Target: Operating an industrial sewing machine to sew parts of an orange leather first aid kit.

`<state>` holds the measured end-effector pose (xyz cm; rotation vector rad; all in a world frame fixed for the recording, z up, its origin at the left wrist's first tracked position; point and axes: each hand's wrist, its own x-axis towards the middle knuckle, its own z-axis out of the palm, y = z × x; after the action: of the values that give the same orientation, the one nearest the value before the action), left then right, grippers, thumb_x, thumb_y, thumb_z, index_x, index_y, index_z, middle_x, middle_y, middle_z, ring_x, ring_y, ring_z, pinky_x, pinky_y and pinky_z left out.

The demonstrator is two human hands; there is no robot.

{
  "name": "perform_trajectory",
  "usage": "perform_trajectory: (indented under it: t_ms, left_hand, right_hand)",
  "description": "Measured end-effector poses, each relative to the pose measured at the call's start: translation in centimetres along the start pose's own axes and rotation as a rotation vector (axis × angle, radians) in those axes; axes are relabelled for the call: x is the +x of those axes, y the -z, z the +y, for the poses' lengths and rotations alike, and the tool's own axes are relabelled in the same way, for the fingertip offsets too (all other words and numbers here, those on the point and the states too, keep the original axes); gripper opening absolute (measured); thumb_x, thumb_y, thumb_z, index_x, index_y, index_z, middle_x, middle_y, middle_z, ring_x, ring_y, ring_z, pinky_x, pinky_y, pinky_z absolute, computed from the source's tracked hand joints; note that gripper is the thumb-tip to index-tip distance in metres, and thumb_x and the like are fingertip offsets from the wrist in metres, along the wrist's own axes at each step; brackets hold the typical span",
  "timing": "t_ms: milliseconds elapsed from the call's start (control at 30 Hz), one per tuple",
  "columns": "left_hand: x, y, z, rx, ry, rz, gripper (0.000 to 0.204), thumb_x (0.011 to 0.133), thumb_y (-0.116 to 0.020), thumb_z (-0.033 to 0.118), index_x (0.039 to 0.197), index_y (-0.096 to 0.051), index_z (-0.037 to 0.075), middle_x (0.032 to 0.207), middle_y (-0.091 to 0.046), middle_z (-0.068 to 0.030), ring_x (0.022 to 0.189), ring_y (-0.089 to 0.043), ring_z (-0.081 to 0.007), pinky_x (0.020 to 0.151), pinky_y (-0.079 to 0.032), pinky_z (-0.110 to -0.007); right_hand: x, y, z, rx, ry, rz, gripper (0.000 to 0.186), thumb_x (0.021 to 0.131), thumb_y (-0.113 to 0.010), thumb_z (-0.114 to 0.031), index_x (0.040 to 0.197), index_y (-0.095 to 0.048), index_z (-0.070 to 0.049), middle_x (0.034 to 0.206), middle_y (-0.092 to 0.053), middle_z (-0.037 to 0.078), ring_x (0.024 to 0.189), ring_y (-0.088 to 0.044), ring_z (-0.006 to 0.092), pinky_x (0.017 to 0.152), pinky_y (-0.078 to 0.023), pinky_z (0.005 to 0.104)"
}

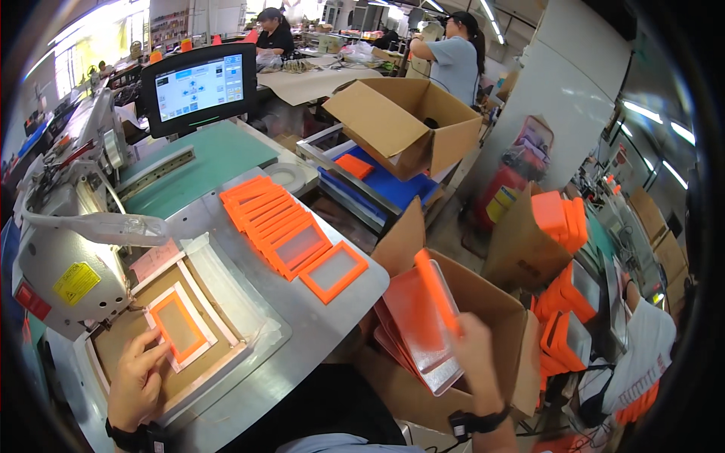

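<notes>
My left hand (136, 375) rests fingertips on an orange-bordered panel (181, 343) inside a white-edged cardboard template (219, 374) beside the sewing machine head (60, 264). Its fingers are bent and apart, gripping nothing. My right hand (472, 351), slightly blurred, is closed on the lower end of an orange piece (436, 291) over an open cardboard box (502, 317). Clear, orange-tinted sheets (400, 332) lie in that box below it. An overlapping row of orange-bordered panels (264, 219) lies on the metal table (257, 317), with one panel (332, 272) at its front end.
A screen (198, 87) stands behind. A cardboard box (377, 121) sits over a blue tray (340, 185). Stacked orange pieces (566, 294) and a red cylinder (502, 192) are at right. Two co-workers (464, 64) (276, 41) work behind; another person's pale sleeve (642, 347) shows at right.
</notes>
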<state>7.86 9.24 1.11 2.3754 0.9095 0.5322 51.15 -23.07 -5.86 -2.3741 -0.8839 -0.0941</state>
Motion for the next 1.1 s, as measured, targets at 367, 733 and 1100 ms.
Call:
perform_trajectory:
  t_ms: [367, 733, 1100]
  left_hand:
    - [-1.6, 5.3, 5.4, 0.056, -0.160, 0.075, 0.047, 0.073, -0.061, -0.007, 0.118, -0.069, 0.002, 0.130, -0.062, -0.0185, 0.122, -0.060, -0.0382, 0.103, -0.048, -0.042]
    - [-12.2, 4.6, 14.5, 0.328, -0.060, 0.161, 0.061, 0.071, -0.081, 0.019, 0.127, -0.061, 0.006, 0.138, -0.056, -0.0223, 0.121, -0.057, -0.0351, 0.098, -0.047, -0.047]
    - [-11.7, 6.6, 5.0, 0.210, 0.076, 0.410, 0.027, 0.076, -0.079, 0.005, 0.102, -0.072, 0.008, 0.095, -0.071, -0.0074, 0.086, -0.065, -0.0316, 0.077, -0.053, -0.039]
  right_hand:
    - [3.2, 13.3, -7.6, 0.311, 0.395, 0.074, 0.013, 0.087, -0.065, -0.007, 0.099, -0.062, -0.002, 0.087, -0.066, 0.004, 0.076, -0.062, 0.0094, 0.067, -0.046, 0.0245]
    - [3.7, 3.7, -29.4, 0.333, 1.605, -0.393, 0.019, 0.077, -0.076, -0.017, 0.091, -0.066, -0.007, 0.089, -0.073, 0.006, 0.076, -0.073, 0.0226, 0.067, -0.058, 0.0324]
    - [6.6, -3.8, -33.7, 0.290, 1.539, -0.496, 0.028, 0.077, -0.080, -0.016, 0.101, -0.067, -0.009, 0.099, -0.072, 0.008, 0.097, -0.069, 0.0272, 0.091, -0.053, 0.0412]
